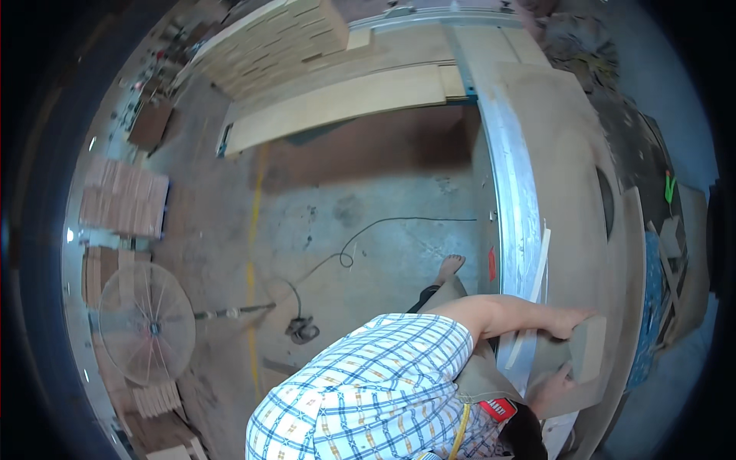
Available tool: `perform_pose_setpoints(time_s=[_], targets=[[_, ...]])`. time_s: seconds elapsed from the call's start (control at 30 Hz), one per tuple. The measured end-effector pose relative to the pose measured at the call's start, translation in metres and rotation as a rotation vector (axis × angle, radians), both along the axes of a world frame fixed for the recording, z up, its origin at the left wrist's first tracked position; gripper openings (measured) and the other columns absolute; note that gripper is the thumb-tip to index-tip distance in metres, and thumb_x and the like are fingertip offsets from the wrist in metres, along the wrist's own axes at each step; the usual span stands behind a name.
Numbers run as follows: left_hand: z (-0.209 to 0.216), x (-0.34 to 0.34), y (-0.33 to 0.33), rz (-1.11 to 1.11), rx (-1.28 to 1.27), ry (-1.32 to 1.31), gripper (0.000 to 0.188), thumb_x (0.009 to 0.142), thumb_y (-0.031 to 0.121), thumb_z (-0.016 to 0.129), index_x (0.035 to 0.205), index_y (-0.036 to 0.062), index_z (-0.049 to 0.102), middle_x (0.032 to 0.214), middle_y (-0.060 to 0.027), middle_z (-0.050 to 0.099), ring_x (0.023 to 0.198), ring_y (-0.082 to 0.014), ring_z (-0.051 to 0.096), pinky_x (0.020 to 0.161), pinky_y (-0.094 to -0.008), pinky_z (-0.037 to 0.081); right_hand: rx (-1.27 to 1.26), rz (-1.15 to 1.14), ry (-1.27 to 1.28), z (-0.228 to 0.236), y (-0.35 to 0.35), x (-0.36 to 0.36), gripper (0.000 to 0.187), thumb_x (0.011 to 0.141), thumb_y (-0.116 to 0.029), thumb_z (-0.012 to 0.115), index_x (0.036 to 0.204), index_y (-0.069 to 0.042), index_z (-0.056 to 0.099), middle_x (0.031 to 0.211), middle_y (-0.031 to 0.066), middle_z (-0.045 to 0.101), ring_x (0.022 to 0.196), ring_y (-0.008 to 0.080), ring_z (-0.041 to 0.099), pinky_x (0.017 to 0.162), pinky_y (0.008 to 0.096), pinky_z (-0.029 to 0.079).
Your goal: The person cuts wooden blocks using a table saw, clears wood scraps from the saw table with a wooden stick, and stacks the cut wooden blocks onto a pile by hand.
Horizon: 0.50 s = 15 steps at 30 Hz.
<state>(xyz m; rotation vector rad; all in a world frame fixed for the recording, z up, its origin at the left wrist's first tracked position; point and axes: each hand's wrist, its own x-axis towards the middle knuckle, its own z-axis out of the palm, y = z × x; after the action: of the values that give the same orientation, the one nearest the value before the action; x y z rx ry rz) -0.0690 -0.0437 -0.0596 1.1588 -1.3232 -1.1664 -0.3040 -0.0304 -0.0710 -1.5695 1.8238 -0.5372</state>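
A pale, flat rectangular wooden board (pixel 589 351) lies over the tan bench top at the lower right. My left hand (pixel 567 323) reaches across to its far-left corner, with the fingers closed at the edge. Lower down, my right hand (pixel 555 386) grips the same board's near-left edge with thumb and fingers. Part of each hand's fingers is hidden by the board. A wider grey-tan panel (pixel 553 353) shows under and beside the board, between the two hands. My left forearm crosses a long metal rail (pixel 519 184) and a thin white strip (pixel 543 264).
Along the bench's right side lie offcuts (pixel 675 261) and a blue sheet (pixel 642 314). Stacked wooden strips (pixel 276 46) stand at the far left, behind a long board (pixel 337 107). A pedestal fan (pixel 147 325) and a black cable (pixel 399 220) are on the floor.
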Motion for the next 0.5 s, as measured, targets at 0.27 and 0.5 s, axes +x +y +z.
perform_pose_setpoints(time_s=[0.27, 0.5], targets=[[-0.014, -0.003, -0.007, 0.079, 0.123, -0.101, 0.089, 0.076, 0.001, 0.072, 0.156, -0.0042, 0.033, 0.154, -0.0256, 0.047, 0.143, -0.0422, 0.044, 0.119, -0.0431, 0.038, -0.180, 0.086, -0.159, 0.006, -0.007, 0.019, 0.051, 0.102, -0.031, 0.064, 0.123, 0.016, 0.062, 0.116, 0.0250, 0.070, 0.095, 0.0315, 0.069, 0.086, 0.0428, 0.056], [-0.030, -0.040, -0.014, 0.200, -0.251, 0.025, 0.074, 0.081, 0.010, 0.074, 0.150, 0.0031, 0.048, 0.152, -0.0254, 0.049, 0.142, -0.0413, 0.047, 0.120, -0.0461, 0.037, -0.772, 0.131, 0.602, 0.020, -0.005, -0.006, 0.053, 0.103, -0.026, 0.065, 0.136, 0.014, 0.056, 0.132, 0.0270, 0.066, 0.114, 0.0359, 0.065, 0.103, 0.0455, 0.050]])
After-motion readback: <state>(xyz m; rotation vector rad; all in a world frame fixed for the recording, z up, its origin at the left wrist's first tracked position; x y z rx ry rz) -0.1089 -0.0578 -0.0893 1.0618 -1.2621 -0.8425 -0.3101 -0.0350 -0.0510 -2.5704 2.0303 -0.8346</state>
